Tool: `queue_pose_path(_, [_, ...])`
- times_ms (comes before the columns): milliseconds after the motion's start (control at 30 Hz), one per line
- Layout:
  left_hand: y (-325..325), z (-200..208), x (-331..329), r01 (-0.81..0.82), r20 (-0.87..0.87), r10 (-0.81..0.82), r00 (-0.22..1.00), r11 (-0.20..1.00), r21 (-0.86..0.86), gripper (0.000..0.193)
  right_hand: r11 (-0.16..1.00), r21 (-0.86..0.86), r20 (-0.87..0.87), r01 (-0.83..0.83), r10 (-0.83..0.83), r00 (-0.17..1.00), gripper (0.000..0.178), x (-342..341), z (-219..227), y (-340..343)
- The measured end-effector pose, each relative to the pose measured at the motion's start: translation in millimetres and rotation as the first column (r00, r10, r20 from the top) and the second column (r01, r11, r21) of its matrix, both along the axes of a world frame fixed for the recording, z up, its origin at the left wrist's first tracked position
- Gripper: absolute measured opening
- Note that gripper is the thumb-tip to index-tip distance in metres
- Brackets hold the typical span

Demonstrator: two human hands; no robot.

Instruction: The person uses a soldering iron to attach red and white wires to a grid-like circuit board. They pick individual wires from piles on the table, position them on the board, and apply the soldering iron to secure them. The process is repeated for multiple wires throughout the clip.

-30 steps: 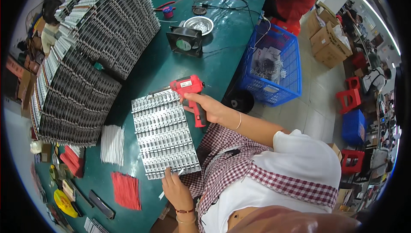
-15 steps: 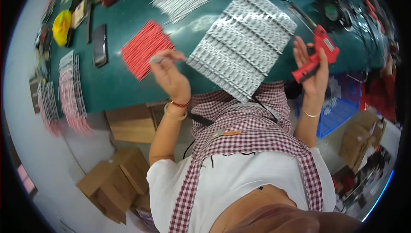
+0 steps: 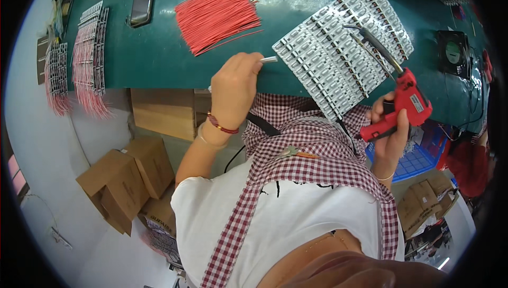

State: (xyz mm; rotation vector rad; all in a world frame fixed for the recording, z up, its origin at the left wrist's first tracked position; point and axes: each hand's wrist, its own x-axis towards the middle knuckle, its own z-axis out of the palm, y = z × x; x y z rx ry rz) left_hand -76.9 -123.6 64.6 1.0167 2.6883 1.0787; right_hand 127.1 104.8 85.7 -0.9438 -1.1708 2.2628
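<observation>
"What had just changed?"

"Half a second earlier the long tip of the red soldering gun (image 3: 411, 101) pointed past the silver panel's side; by now it lay across the silver panel (image 3: 317, 44) in view. Whether it touched, I couldn't tell. The left hand (image 3: 233, 89) had left the edge of the red wires (image 3: 217, 15) for the panel's near-left corner."

"Meaning?"

"Both hands seemed gathered around the panel, I'd judge, with the gun turned inward."

"And the panel?"

"Slantwise on the green bench (image 3: 153, 57), right of the red wires, its lowest corner against the apron (image 3: 296, 174)."

"How were the hands posed?"

"The left was raised, knuckles up, its grip closed in a pinch on a pale stick (image 3: 270, 59) aimed at the panel. The right hand (image 3: 390, 147) sat low, palm up, its grip curled loosely round the gun's handle."
</observation>
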Motion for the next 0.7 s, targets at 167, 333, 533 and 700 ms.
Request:
queue_pose_path(167, [-4.2,-21.1,-3.7,0.072,-0.342,-0.072,0.937,0.997,-0.013,0.026,0.984,0.051,0.001,-0.171,0.171,0.985,0.048,8.7,-3.6,-2.4])
queue_pose_path(333, [-2.5,-33.7,-12.3,0.173,-0.407,-0.173,0.897,0.984,-0.036,0.035,0.904,0.236,0.274,-0.358,0.291,0.917,0.042,6.4,0.1,-20.8])
queue_pose_path(533, [-2.6,-38.8,-12.2,0.167,-0.402,-0.168,0.9,0.985,-0.04,0.036,0.817,0.245,0.524,-0.523,0.342,0.78,0.04,-14.8,0.4,-36.7])
queue_pose_path(700, [-3.4,-37.4,-11.9,0.173,-0.379,-0.171,0.909,0.985,-0.029,0.036,0.714,0.37,0.515,-0.594,0.375,0.771,0.03,-9.9,-10.2,-33.9])
